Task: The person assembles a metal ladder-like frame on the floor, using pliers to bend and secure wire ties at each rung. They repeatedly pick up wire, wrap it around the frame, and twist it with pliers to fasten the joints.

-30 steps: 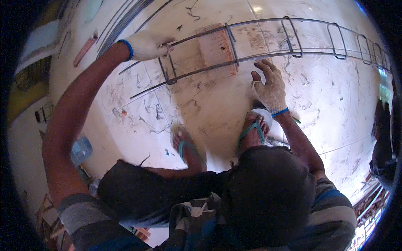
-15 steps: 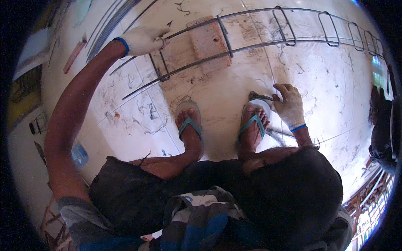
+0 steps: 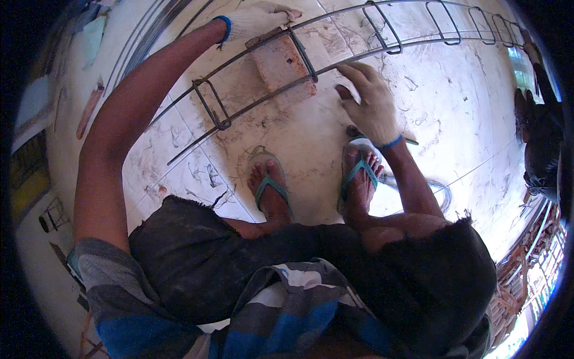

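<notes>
Our gloved left hand point(image 3: 257, 18) grips the steel bar cage point(image 3: 335, 45) over the brick point(image 3: 281, 66); our right hand point(image 3: 371, 105), fingers spread, steadies its lower bar.

Building-site floor: rebar cage point(image 3: 382, 36), scattered wire offcuts point(image 3: 179, 137), brick point(image 3: 281, 69)

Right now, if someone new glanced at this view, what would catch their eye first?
Probably the long rebar cage with its square stirrups, arching across the top of the view over the scratched tile floor. Next, the two gloved hands: the left hand rests on the cage's far bar at the top, the right hand touches its near bar. Below it, a brick lies under the cage, and feet in blue flip-flops stand mid-frame.
</notes>
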Motion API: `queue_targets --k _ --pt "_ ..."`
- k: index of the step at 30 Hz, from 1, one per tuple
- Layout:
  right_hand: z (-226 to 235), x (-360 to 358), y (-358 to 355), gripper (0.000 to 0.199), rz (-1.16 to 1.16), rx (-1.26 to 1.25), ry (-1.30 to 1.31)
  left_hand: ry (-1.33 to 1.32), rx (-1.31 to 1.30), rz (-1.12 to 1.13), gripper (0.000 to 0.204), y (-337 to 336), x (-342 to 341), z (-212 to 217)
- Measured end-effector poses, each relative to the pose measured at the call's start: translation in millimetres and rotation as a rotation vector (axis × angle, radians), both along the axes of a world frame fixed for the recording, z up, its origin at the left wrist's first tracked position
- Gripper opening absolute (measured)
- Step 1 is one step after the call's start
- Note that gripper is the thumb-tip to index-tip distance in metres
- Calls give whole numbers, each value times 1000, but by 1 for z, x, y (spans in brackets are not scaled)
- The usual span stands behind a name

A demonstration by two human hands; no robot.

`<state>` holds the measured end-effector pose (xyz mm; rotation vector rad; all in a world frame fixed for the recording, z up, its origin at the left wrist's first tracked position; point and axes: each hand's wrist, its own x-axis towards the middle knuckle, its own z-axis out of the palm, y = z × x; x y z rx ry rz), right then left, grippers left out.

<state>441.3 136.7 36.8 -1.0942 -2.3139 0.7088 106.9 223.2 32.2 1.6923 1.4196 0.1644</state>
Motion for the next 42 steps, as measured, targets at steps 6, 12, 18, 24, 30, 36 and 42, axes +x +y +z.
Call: queue_targets --k 6,12,18,24,30,36,42 --pt "-11 -33 17 42 75 -90 -54 132 7 67 52 -21 4 -13" --pt "-19 -29 15 37 81 -107 9 1 82 129 53 -29 5 -20" --pt "-22 -28 16 35 95 -101 2 171 129 14 54 -24 2 -16" --pt "-20 -32 10 41 92 -92 11 55 105 -20 58 -23 -3 -24" --pt "-25 -34 2 48 43 -70 43 107 129 17 60 -28 -3 -26" --pt "-26 -32 5 47 78 -77 31 68 41 56 64 -24 -2 -27" --pt "-19 -20 -14 49 30 -83 184 -75 16 53 65 -27 -7 -24"
